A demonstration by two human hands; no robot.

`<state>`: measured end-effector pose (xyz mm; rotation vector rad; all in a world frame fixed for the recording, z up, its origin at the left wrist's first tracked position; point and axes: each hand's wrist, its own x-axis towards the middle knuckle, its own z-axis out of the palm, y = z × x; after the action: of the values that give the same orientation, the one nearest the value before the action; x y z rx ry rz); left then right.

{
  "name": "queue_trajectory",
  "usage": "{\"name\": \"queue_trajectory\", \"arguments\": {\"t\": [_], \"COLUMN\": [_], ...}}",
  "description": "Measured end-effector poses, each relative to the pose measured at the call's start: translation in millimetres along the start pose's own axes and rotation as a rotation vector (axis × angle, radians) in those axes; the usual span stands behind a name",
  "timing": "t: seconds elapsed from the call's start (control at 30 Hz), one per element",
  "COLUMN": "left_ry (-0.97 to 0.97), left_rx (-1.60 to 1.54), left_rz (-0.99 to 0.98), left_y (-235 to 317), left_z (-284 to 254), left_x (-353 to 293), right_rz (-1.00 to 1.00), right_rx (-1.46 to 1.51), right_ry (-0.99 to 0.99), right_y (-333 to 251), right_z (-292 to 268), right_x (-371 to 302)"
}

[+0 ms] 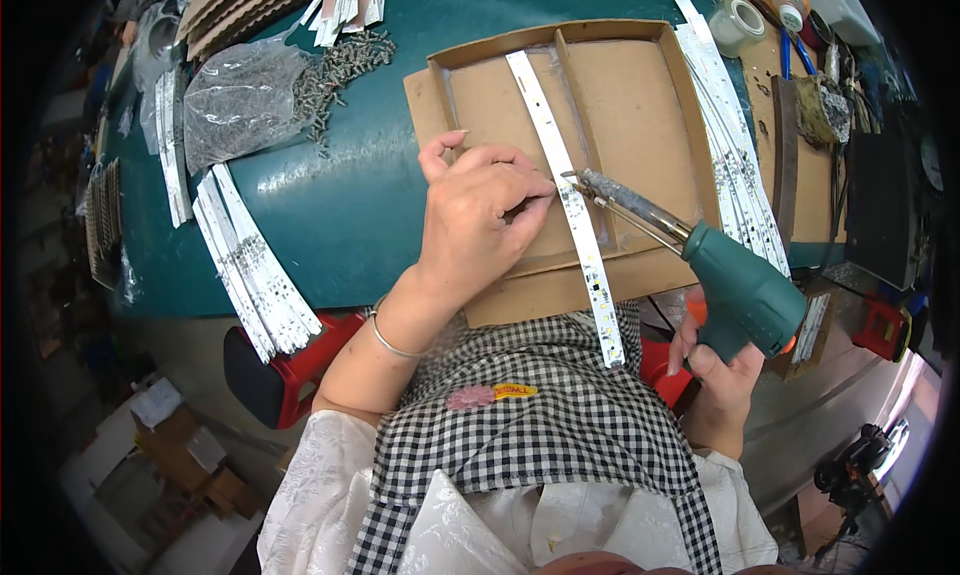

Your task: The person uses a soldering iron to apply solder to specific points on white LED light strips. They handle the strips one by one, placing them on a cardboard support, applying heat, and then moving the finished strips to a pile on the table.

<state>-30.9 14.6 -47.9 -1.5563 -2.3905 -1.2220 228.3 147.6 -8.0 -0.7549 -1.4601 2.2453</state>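
A narrow white LED circuit strip (pixel 545 125) lies lengthwise across a shallow cardboard tray (pixel 640 95), its near end overhanging the front edge. My left hand (pixel 480 210) is closed in a pinch at the strip's left edge; whatever its fingertips hold is too small to make out. From the right, my right hand (pixel 722 370) grips the handle of a green soldering gun (pixel 745 290). The gun's tip touches or nearly touches the strip, just beside my left fingertips.
Bundles of white strips lie left (pixel 250 265) and right (pixel 730 155) of the tray. Small metal parts (pixel 345 70) spill from a clear plastic bag (pixel 240 100) on the green table (pixel 370 195). A tape roll (pixel 738 25) and tools stand at the far right.
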Motion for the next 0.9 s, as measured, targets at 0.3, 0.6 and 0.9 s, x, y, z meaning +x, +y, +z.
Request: {"name": "queue_trajectory", "arguments": {"t": [0.3,0.6,0.9], "left_ry": [-0.001,0.026,0.012], "left_rx": [-0.005,-0.042,-0.027], "left_rz": [0.001,-0.008,0.003], "left_y": [-1,-1,-2], "left_z": [2,4,3], "left_x": [-1,-1,-1], "right_rz": [0.01,0.006,0.045], "right_rx": [-0.042,-0.101,-0.25], "right_ry": [0.016,0.003,-0.002], "right_y": [-6,-7,0], "right_z": [4,4,-7], "right_x": [2,5,-1]}}
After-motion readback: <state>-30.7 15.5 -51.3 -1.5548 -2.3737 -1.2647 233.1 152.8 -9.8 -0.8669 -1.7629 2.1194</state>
